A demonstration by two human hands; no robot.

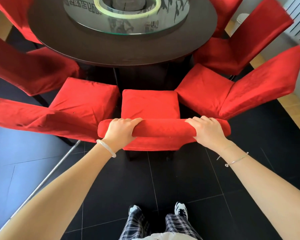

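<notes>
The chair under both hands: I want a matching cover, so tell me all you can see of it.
The chair wears a red, suede-looking fabric cover over seat and back, slightly creased. Its square seat faces the dark round table. Dark legs show below the cover's hem on the black tiled floor. It stands upright, close between two like chairs. The left hand and the right hand grip the padded top of its back, one near each end, fingers curled over it.

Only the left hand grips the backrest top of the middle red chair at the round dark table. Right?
No. The head view shows both hands gripping it: left hand and right hand hold the backrest top of the middle red chair at the round dark table.
</notes>
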